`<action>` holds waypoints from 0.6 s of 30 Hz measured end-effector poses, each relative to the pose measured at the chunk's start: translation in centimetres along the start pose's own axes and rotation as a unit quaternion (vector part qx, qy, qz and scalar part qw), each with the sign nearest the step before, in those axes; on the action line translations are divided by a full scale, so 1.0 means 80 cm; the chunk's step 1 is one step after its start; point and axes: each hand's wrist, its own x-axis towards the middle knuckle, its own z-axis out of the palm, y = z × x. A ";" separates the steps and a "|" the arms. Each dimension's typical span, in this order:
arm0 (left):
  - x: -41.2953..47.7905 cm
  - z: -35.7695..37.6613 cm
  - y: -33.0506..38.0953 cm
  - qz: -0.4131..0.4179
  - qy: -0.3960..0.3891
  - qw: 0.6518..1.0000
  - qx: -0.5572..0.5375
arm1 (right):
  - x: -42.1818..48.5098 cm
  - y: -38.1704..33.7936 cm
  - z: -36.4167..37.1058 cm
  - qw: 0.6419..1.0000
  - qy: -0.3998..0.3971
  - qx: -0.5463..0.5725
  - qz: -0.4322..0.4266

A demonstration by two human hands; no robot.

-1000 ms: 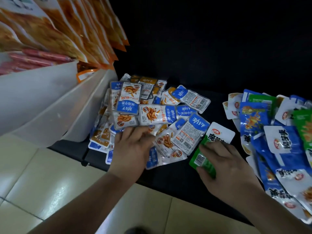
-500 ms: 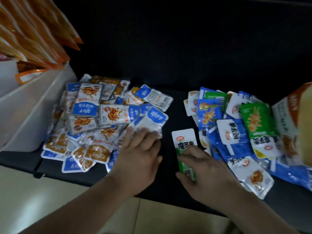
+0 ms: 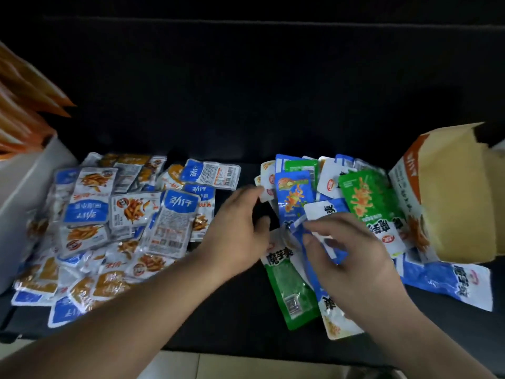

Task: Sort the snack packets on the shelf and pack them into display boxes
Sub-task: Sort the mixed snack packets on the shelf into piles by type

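Two heaps of snack packets lie on a black shelf [image 3: 240, 318]. The left heap [image 3: 123, 222] is small blue, white and orange packets. The right heap [image 3: 341, 192] holds longer blue and green packets. My left hand [image 3: 240, 228] reaches over the gap, its fingertips pinching a white packet corner [image 3: 264, 195] at the right heap's left edge. My right hand [image 3: 347, 253] pinches a blue and white packet [image 3: 306, 231] lifted off the heap. A green packet [image 3: 289, 285] lies flat between and under my hands.
An open brown cardboard display box [image 3: 453, 203] lies on its side at the right, on the blue packets. A white bin [image 3: 24, 192] stands at the left with orange bags [image 3: 21, 105] above it. Pale tiled floor [image 3: 191, 370] shows below the shelf edge.
My left hand left the left heap and moved right to the right heap's edge. My right hand let go of the green packet and took up a blue one. The view shifted right.
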 end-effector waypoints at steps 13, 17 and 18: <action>0.071 0.053 0.032 -0.223 0.030 0.924 -0.308 | -0.014 0.054 -0.019 0.990 -0.075 -0.119 0.031; 0.026 0.057 0.047 -0.153 0.050 0.957 -0.243 | -0.006 0.050 -0.023 0.988 -0.081 -0.119 0.052; 0.013 0.059 0.050 -0.139 0.051 0.959 -0.241 | -0.005 0.050 -0.023 0.987 -0.086 -0.125 0.056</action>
